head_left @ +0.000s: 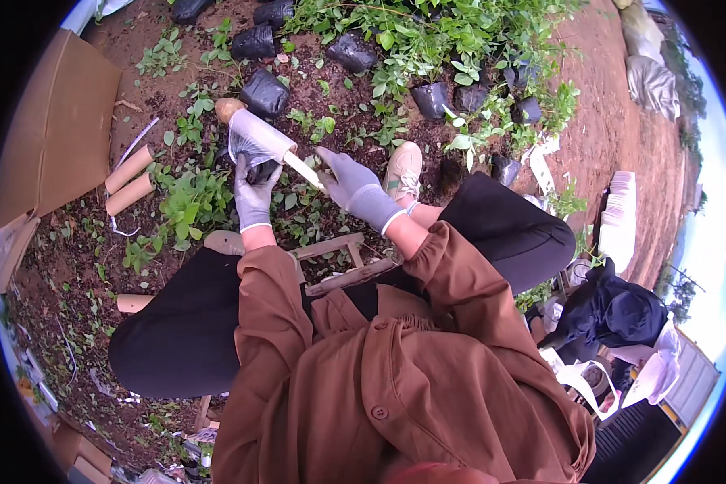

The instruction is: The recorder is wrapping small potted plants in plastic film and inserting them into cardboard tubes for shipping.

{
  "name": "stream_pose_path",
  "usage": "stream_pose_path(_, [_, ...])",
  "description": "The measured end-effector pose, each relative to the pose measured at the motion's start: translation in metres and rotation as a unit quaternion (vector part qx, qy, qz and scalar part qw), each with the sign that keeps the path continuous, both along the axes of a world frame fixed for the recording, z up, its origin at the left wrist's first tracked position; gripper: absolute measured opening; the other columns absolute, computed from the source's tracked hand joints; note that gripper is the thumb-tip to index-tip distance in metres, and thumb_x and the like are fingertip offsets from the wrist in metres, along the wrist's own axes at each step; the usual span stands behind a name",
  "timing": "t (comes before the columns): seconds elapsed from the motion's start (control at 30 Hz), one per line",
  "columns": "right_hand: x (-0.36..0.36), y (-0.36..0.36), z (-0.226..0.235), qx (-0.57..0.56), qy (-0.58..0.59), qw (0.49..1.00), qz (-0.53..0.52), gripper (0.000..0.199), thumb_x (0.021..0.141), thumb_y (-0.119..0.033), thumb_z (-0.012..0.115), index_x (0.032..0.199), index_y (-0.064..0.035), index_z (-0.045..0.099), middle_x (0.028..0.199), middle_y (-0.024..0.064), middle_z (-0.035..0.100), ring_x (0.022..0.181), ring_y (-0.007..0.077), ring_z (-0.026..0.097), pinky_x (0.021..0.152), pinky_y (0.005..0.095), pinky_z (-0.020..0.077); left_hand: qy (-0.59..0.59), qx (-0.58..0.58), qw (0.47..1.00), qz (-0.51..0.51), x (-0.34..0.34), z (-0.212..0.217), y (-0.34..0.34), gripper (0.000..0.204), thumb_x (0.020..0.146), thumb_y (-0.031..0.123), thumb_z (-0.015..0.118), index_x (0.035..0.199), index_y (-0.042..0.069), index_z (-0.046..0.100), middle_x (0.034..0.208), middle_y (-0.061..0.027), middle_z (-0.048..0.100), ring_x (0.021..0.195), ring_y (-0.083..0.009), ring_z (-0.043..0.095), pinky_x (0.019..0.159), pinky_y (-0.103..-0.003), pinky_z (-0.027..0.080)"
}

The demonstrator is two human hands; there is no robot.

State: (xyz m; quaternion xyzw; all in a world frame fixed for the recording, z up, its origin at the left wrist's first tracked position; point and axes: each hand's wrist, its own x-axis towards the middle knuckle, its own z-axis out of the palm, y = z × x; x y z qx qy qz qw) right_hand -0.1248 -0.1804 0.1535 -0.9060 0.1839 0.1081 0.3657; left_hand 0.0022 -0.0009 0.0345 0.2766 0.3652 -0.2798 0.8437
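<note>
Leafy soil (141, 40), left hand (254, 196) clasping black bag (260, 173), right hand (353, 185) pinching film roll (264, 133) handle (305, 172)

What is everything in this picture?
Black bags: several, black, top
Leafy plants: many, green, mostly top
Cardboard box: one large, brown, upper left
Cardboard tubes: three, tan, left
Film roll: one, whitish, by the hands
Black bundle: one, black, beneath the film
Wooden frame: one, brown, between legs
White stack: one, white, right
Shoes: two, pale, by the legs
Left hand: one, grey-gloved, around bundle
Right hand: one, grey-gloved, at roll's handle
</note>
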Motion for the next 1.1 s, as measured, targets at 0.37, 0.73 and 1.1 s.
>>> stream_pose_path(0.37, [-0.118,-0.206,0.022,-0.176,0.17,0.969,0.021,0.033,0.089,-0.016,0.055,0.122,-0.0143,0.058,0.095,0.0188,0.065,0.095,0.0352,0.063,0.08,0.0426,0.0502,-0.021,-0.047,0.999,0.017,-0.001,-0.013,0.0,0.055,0.08,0.039,0.071,0.126,0.013,0.055,0.132,-0.0078,0.053,0.123,-0.0326,0.048,0.101,-0.064,0.033])
stream_pose_path(0.73, [-0.145,0.043,0.033,0.387,0.103,0.912,-0.083,0.041,0.096,-0.007,0.047,0.137,-0.0047,0.043,0.12,0.0118,0.059,0.108,0.0154,0.057,0.093,0.0295,0.0464,-0.012,-0.041,0.999,0.012,0.001,-0.007,-0.003,0.051,0.084,0.039,0.067,0.125,0.012,0.055,0.131,-0.0096,0.055,0.123,-0.0322,0.05,0.102,-0.063,0.034])
stream_pose_path(1.1, [-0.092,-0.153,0.067,0.614,-0.14,0.695,-0.347,0.04,0.099,-0.024,0.043,0.131,0.0012,0.045,0.108,0.0116,0.064,0.097,0.0203,0.063,0.09,0.0386,0.0505,0.025,-0.041,0.999,0.015,0.006,-0.001,-0.005,0.055,0.079,0.036,0.071,0.126,0.012,0.055,0.133,-0.0093,0.053,0.127,-0.0321,0.045,0.105,-0.062,0.03])
